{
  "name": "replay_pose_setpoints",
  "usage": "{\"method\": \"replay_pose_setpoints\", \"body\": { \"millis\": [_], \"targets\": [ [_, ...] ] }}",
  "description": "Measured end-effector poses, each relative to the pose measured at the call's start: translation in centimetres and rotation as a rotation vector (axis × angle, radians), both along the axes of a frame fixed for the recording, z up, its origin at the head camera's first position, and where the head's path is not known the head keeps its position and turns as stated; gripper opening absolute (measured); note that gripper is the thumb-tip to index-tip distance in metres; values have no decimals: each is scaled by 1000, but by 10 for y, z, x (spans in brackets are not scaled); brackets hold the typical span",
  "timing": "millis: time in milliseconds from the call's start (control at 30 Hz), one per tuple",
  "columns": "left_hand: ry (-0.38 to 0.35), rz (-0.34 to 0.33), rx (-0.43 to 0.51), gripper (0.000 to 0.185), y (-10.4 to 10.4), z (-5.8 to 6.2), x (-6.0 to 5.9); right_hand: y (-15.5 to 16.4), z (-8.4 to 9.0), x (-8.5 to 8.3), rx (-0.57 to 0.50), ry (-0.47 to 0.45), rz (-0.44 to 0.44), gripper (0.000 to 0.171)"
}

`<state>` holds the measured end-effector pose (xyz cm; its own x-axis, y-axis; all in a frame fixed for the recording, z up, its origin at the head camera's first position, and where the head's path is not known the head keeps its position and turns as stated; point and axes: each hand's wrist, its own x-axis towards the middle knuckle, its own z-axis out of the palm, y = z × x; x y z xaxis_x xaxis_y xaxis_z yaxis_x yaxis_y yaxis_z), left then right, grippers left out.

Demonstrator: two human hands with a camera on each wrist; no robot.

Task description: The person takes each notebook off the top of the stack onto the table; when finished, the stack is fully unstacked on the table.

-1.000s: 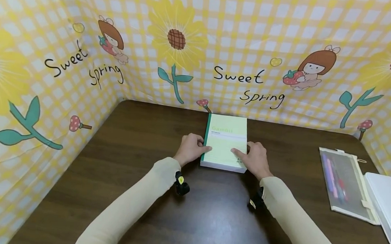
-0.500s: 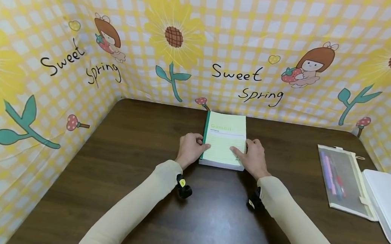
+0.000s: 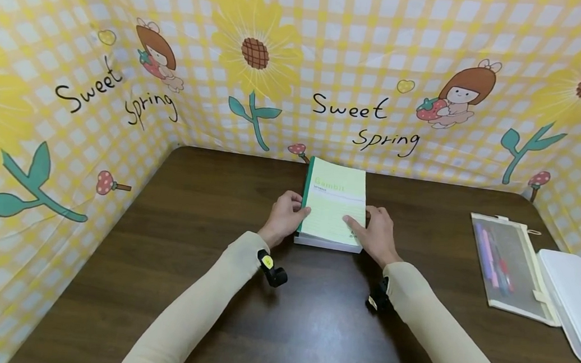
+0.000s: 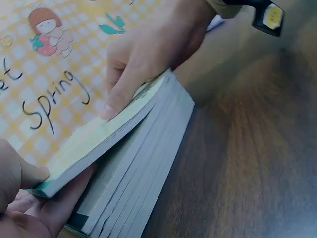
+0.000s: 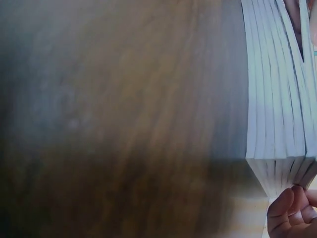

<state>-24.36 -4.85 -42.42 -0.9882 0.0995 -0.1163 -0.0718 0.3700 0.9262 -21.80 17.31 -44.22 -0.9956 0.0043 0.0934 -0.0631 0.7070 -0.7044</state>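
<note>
While your left hand (image 3: 284,217) pinches the green spine edge of the top notebook (image 3: 333,202), lifting it off the stack of notebooks (image 4: 143,173) beneath, your right hand (image 3: 375,233) grips its right edge, thumb on the cover. The stack sits mid-desk (image 3: 208,198) toward the far wall. A mesh pencil pouch (image 3: 509,275) lies well to the right.

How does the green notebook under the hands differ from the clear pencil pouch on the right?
The notebook is opaque, pale green with a dark green spine; the pencil pouch is see-through, showing pens inside. The left hand and right hand grip the notebook, its top part lifted off the pages below; the pouch lies flat, untouched. The notebook sits mid-table by the backdrop, the pouch near the right edge. Both rest on the brown table.
</note>
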Motion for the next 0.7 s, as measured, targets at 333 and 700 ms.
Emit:
{"method": "replay_pose_setpoints", "body": {
  "millis": [333,700],
  "targets": [
    [-40,41,163,24,-9,-5,-5,-6,6,-1,-57,88,-26,59],
    [-74,60,237,30,-47,10,-1,-40,25,-6,-65,118,21,47]
  ]
}}
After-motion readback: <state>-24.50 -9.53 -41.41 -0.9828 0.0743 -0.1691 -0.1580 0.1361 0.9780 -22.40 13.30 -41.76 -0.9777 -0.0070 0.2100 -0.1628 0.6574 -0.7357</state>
